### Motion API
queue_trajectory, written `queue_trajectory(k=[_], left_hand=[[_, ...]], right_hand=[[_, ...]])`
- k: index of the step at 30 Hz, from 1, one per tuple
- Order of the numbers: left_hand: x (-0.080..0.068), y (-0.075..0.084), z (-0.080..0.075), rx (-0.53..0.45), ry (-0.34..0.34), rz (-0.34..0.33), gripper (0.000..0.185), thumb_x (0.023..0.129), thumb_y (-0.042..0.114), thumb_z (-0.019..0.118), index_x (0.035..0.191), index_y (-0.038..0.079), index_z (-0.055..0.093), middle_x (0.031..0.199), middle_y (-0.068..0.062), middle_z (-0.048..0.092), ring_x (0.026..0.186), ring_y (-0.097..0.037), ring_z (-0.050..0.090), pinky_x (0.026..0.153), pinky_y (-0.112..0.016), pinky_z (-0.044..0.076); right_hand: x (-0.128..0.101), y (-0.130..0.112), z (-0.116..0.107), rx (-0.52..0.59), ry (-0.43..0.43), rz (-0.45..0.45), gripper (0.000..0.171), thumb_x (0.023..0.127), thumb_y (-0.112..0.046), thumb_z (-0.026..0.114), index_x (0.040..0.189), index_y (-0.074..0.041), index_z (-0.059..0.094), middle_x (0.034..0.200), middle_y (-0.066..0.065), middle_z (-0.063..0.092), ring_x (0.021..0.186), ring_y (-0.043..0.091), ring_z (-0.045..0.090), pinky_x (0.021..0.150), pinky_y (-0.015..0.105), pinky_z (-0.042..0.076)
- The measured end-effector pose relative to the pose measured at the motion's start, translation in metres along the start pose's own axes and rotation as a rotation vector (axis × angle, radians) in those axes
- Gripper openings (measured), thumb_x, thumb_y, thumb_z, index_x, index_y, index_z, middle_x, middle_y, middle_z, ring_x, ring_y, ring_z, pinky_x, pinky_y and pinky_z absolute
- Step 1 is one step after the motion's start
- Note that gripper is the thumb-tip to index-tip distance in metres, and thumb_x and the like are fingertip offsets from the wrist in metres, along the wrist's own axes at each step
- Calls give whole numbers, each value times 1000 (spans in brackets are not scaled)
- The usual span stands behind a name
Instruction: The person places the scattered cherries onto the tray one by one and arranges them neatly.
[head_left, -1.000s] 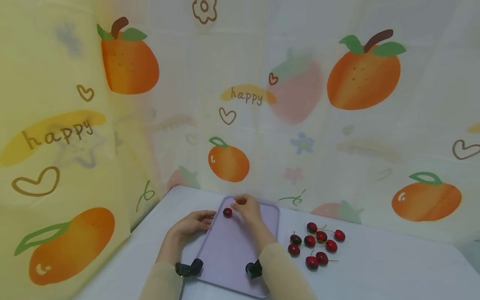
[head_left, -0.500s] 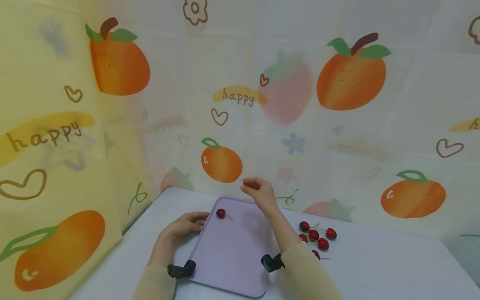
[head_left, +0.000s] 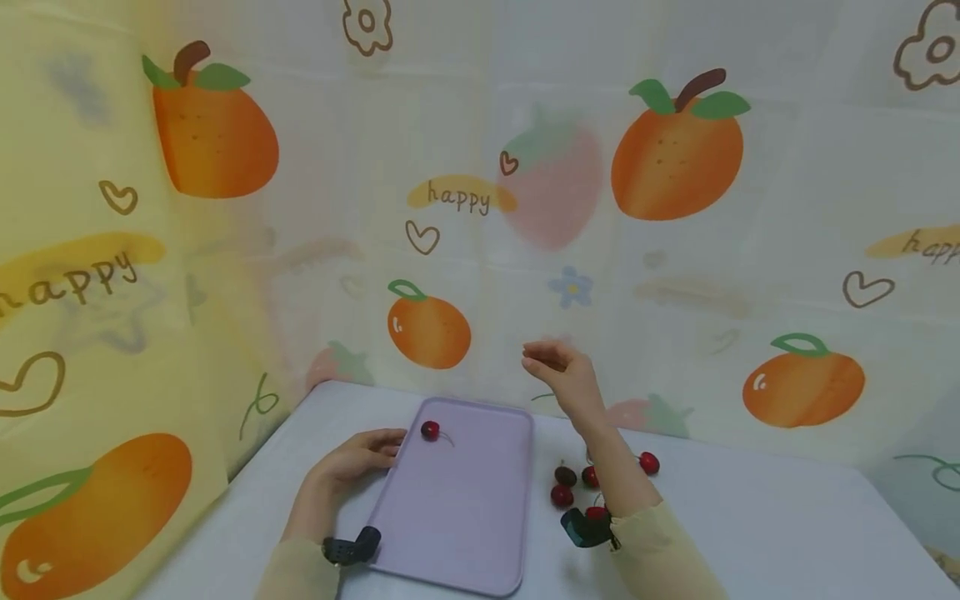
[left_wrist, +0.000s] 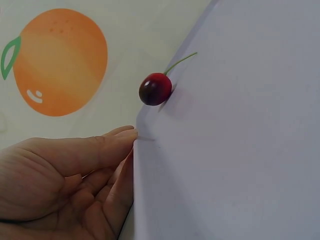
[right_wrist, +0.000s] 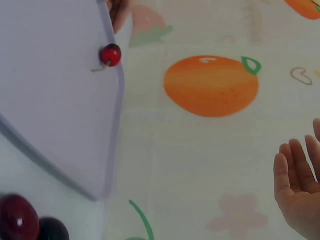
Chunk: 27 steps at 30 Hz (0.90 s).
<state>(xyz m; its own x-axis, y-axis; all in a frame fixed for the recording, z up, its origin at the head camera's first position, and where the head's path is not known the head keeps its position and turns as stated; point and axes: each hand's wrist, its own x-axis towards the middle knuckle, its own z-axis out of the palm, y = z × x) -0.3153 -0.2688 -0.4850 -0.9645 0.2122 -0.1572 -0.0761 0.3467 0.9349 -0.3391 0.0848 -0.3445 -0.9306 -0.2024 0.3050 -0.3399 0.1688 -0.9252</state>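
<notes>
One cherry (head_left: 430, 430) on tray (head_left: 457, 517) (far-left corner); other cherries (head_left: 564, 487) right of tray.

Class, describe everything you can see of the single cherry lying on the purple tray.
The cherry is small, round and glossy, dark red shading to near black on one side. A thin green stem curves away from it. It lies alone at the far left corner of the flat lilac tray, against the raised rim. Neither hand touches it: the left hand rests at the tray's edge close by, fingers straight.
</notes>
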Motion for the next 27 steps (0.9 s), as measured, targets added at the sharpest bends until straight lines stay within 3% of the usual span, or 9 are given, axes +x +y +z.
queue_trajectory(k=[5, 11, 20, 27], left_hand=[[-1, 0, -1, -2, 14, -11, 54, 88, 3, 63, 141, -1, 51, 140, -22, 57, 117, -21, 59, 99, -33, 49], [-2, 1, -1, -3, -24, 30, 56, 89, 2, 62, 142, -6, 46, 140, -27, 55, 120, -25, 59, 95, -27, 49], [1, -3, -1, 4, -13, 24, 56, 88, 2, 62, 142, -5, 47, 140, -26, 55, 118, -23, 59, 93, -26, 49], [1, -3, -1, -8, -23, 31, 56, 89, 2, 62, 142, -6, 47, 139, -27, 55, 117, -22, 59, 92, -24, 49]], right_hand=[[-11, 1, -25, 17, 19, 3, 40, 92, -27, 69, 126, -5, 63, 128, 14, 65, 104, -1, 65, 92, 15, 49], [-24, 16, -59, -23, 92, 4, 45, 92, -29, 69, 126, -2, 61, 116, -4, 71, 101, -4, 65, 91, 11, 49], [-45, 34, -100, -105, 164, 106, 51, 93, -35, 66, 133, -4, 58, 105, -26, 66, 100, -11, 61, 87, 7, 47], [-59, 59, -121, -129, 210, 166, 51, 94, -35, 65, 133, -2, 57, 100, -30, 65, 95, -12, 60, 84, 6, 48]])
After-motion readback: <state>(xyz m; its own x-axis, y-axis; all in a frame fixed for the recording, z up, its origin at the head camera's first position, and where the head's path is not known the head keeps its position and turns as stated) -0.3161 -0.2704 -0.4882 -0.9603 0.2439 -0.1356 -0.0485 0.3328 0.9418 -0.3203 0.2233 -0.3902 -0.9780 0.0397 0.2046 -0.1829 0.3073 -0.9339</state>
